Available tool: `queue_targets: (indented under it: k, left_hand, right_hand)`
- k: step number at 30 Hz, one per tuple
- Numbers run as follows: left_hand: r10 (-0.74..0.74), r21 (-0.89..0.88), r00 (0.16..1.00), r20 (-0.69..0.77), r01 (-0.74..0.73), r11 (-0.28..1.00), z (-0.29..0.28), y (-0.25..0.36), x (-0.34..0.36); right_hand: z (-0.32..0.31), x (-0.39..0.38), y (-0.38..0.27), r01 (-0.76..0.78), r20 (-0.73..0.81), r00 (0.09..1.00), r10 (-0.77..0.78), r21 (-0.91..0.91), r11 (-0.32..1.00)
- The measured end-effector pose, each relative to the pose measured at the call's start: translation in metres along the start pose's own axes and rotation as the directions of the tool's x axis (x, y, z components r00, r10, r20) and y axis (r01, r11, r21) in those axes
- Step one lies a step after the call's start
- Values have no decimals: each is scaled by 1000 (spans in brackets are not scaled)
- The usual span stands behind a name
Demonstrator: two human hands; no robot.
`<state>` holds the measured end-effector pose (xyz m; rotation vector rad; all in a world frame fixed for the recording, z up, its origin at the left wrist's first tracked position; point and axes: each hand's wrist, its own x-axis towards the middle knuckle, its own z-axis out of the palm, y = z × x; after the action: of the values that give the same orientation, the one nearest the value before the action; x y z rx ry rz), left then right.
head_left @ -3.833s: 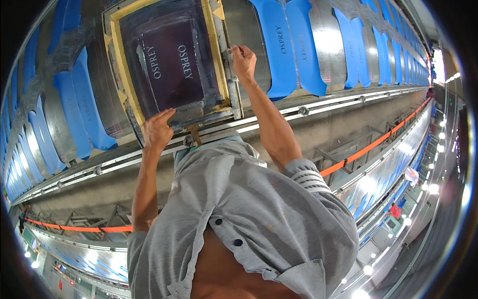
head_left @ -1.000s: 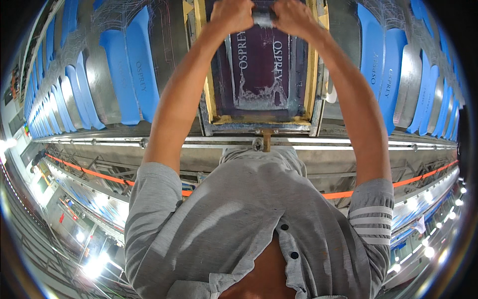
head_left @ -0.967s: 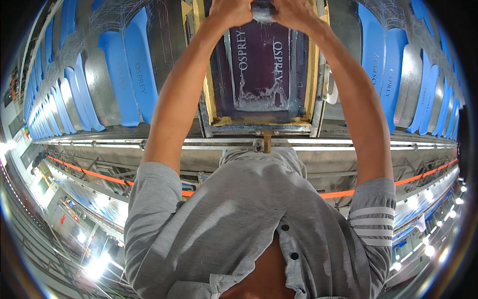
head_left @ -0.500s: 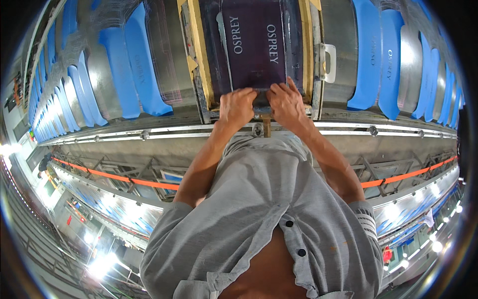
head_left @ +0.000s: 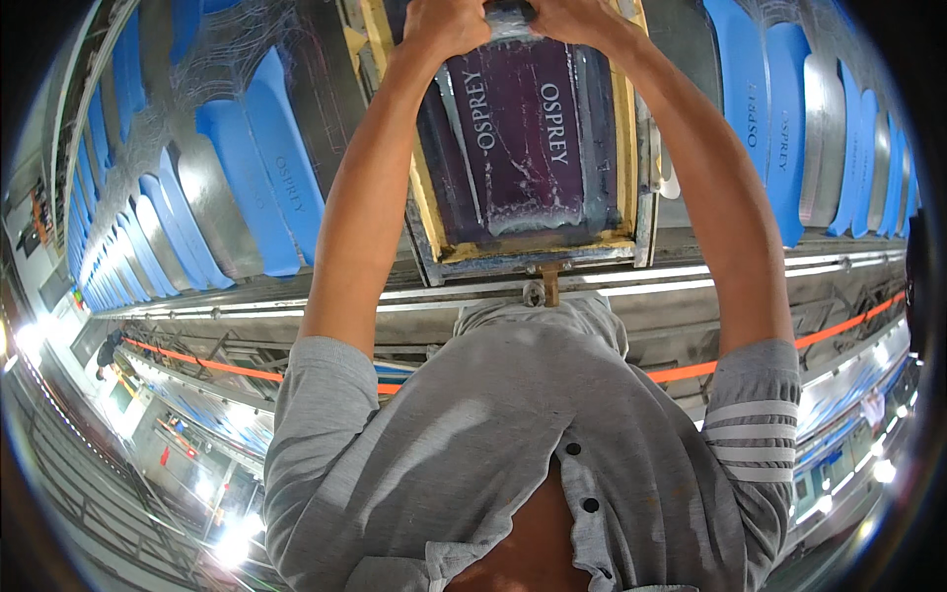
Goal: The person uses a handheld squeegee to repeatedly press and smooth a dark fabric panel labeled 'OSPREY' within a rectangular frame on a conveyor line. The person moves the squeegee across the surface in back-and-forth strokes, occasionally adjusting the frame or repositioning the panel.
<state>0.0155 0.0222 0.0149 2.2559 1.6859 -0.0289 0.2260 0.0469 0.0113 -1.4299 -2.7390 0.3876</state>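
Both my arms stretch forward over a wood-framed printing screen (head_left: 538, 249) whose mesh (head_left: 523, 148) is coated in dark purple ink with white lettering. My left hand (head_left: 449, 25) and my right hand (head_left: 577, 20) are closed side by side on a grey squeegee (head_left: 508, 15) at the far end of the screen, at the picture's top edge. Most of the squeegee blade is hidden by my fingers and the frame's edge.
Rows of blue fabric panels (head_left: 261, 168) lie on metal pallets to the left, and more blue panels (head_left: 764, 109) to the right. A metal rail (head_left: 296, 301) runs along the table's near edge, with an orange strip (head_left: 197, 360) below. A clamp bracket (head_left: 653, 168) sits on the screen's right side.
Half a second ago both hands held the squeegee at the near end of the screen. They have since pushed it away to the far end, arms now extended.
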Motion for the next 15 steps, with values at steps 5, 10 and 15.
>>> queue_targets:
  k: [5,10,15]
  left_hand:
    - [-73,-77,997,-30,71,994,8,49,-91]
    - [-87,-187,996,20,89,978,57,59,-191]
    - [-80,-255,997,-1,77,964,88,101,-255]
  right_hand:
    - [23,-87,-51,116,-167,981,-101,85,990]
    - [42,-160,-115,73,22,996,-82,271,960]
    - [53,-233,-129,50,-22,999,-45,402,914]
